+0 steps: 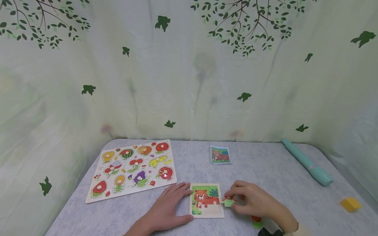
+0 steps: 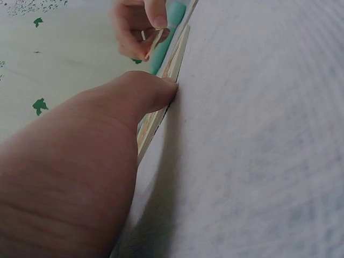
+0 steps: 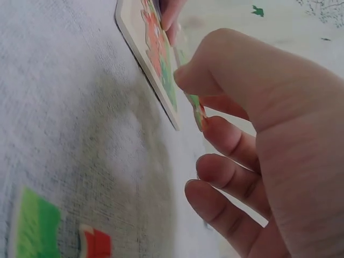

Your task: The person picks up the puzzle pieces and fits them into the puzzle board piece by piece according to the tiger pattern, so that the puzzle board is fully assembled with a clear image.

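A small tiger puzzle board point(image 1: 206, 209) in a pale wooden frame lies at the front middle of the table, with a bare patch at its lower right. My left hand point(image 1: 168, 206) rests along its left side, fingers spread, the thumb touching near the lower left corner. Just right of the frame, my right hand point(image 1: 251, 200) pinches a green and red puzzle piece point(image 1: 228, 202) between thumb and fingers, held above the table. In the right wrist view this piece point(image 3: 196, 110) is seen nearly edge-on. Loose puzzle pieces point(image 1: 257, 223) lie below the right hand, partly hidden by it.
A fruit peg puzzle point(image 1: 134, 168) lies at the left, close to my left hand. Behind the board lies a tiger picture card point(image 1: 220, 155). A teal rolled tube point(image 1: 307, 163) and a yellow block point(image 1: 350, 205) are at the right. A leaf-printed curtain point(image 1: 189, 82) surrounds the table.
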`<control>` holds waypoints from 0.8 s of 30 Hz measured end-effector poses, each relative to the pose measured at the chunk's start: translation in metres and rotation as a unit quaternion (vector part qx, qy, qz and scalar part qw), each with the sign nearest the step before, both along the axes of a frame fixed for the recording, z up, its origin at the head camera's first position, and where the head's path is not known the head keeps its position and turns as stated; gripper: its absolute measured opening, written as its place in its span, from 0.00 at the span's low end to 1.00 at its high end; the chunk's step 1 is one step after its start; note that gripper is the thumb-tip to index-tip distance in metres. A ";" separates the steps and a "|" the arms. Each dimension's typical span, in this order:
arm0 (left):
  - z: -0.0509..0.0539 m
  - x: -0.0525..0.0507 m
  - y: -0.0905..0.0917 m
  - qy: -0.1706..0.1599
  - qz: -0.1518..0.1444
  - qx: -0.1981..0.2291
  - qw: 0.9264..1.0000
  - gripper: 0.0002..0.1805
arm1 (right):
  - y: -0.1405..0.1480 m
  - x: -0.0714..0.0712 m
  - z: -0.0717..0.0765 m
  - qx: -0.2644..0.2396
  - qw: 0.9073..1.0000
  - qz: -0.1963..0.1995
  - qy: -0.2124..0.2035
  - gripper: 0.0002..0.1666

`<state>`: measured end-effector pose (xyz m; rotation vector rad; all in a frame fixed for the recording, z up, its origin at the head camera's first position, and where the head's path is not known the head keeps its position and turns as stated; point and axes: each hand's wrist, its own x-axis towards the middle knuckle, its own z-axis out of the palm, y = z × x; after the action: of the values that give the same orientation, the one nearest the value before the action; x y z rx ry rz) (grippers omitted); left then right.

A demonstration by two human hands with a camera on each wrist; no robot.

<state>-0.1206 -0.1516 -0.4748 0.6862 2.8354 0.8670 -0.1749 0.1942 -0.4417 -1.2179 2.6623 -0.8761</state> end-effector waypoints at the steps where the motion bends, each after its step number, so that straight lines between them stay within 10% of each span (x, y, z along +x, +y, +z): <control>1: -0.001 0.000 0.000 -0.001 0.001 0.000 1.000 0.41 | -0.001 0.000 0.000 0.001 1.000 -0.001 0.001 0.14; 24: -0.002 0.000 0.000 0.004 0.002 -0.005 1.000 0.40 | -0.029 0.014 -0.005 -0.052 0.997 -0.018 0.052 0.17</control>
<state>-0.1203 -0.1514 -0.4765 0.6858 2.8472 0.8510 -0.1606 0.1652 -0.4469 -1.2761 2.7599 -0.9940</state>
